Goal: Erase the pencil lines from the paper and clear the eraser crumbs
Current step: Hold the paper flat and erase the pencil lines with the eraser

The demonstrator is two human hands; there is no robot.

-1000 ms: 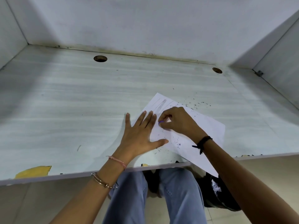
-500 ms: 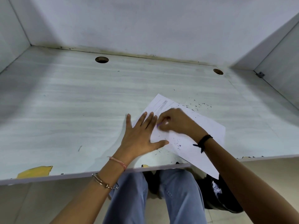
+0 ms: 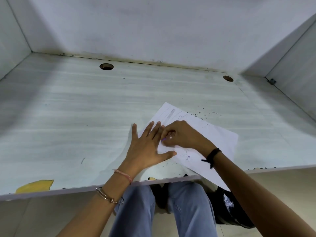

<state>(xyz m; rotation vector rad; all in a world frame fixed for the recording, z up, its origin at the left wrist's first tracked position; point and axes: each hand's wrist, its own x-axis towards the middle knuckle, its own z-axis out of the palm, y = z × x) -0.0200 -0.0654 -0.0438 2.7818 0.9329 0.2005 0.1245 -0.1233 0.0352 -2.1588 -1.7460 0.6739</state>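
Right now a white sheet of paper lies skewed on the pale grey, wood-grained desk, its near corner hanging over the front edge. The left hand is laid flat with its fingers spread and straight, half on the desk and half on the sheet's left margin, pressing it down and holding nothing. The right hand is curled tight beside those fingertips, and a small purple eraser peeps out from its pinch, low against the paper. Grey pencil lines show at the sheet's far corner, just beyond both hands. Dark eraser crumbs are scattered about: some on the desk past the far edge, some on the sheet near the right wrist. A black cord band circles that wrist.
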